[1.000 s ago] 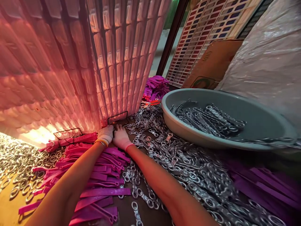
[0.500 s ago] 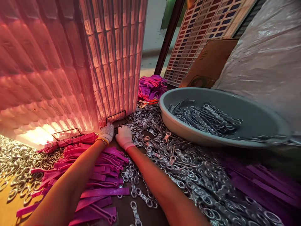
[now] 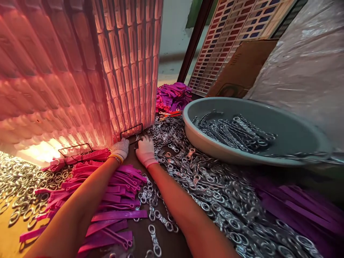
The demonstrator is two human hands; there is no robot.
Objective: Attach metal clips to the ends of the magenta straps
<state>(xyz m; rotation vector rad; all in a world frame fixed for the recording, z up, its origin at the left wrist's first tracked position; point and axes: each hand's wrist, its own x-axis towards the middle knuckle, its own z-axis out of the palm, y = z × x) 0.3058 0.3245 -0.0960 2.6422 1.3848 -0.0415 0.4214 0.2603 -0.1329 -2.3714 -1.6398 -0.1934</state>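
Note:
My left hand [image 3: 120, 148], in a white dotted glove, is at the foot of the translucent ribbed panel [image 3: 131, 71], beside a black wire bracket [image 3: 131, 129]. Its fingers are bent and what they hold, if anything, is hidden. Just to its right, my right hand [image 3: 146, 148], in a white glove, has curled fingers near a small dark item too small to name. Pink straps [image 3: 118, 195] lie under and beside my left forearm. Small metal ring links [image 3: 209, 190] spread to the right of my right forearm.
A grey basin [image 3: 228, 152] with metal chain pieces stands at the right. Purple straps [image 3: 174, 96] are heaped behind, with more [image 3: 309, 211] at the lower right. Metal rings [image 3: 24, 190] cover the left side. Cardboard [image 3: 242, 68] and plastic wrapping [image 3: 303, 71] stand behind the basin.
My right hand has shifted slightly right and up, leaving a wider gap between the hands. My left hand has moved slightly left. The view has shifted a little.

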